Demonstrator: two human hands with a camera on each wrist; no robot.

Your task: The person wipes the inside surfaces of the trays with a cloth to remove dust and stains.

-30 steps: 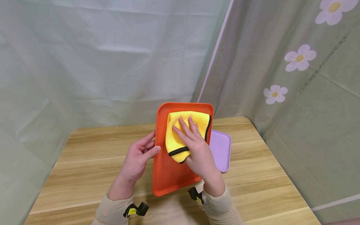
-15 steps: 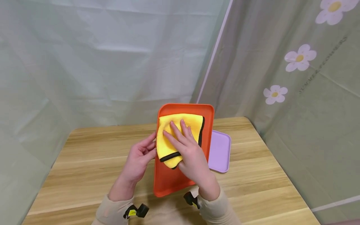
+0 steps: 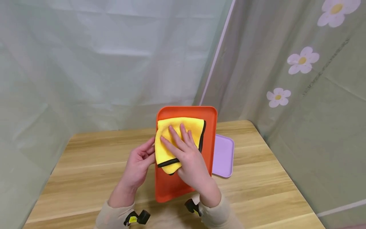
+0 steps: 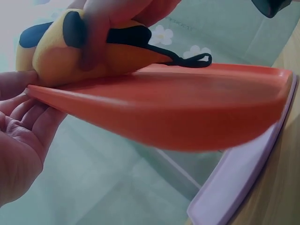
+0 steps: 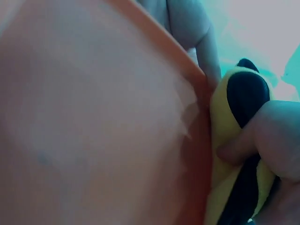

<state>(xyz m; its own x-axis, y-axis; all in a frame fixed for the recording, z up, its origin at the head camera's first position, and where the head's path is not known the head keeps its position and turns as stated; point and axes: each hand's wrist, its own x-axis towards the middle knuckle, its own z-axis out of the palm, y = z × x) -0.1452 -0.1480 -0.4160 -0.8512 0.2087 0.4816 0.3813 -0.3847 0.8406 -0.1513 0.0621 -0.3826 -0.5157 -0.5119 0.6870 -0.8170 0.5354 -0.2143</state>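
Note:
An orange tray is held tilted up above the wooden table, its inner face toward me. My left hand grips its left rim, with the thumb at the front and the fingers behind. A folded yellow cloth with black trim lies against the tray's inside. Pressing on it is my right hand, the fingers spread and the thumb pinching the cloth's lower edge. In the right wrist view, the thumb digs into the yellow cloth beside the tray.
A light purple tray stands behind the orange one to the right, partly hidden by it. The wooden table reaches curtains at the back and right. Each wrist carries a small black camera.
My right hand has slid the cloth left and a little down across the orange tray, up to its left rim. My left hand keeps its grip, and the tray barely shifts.

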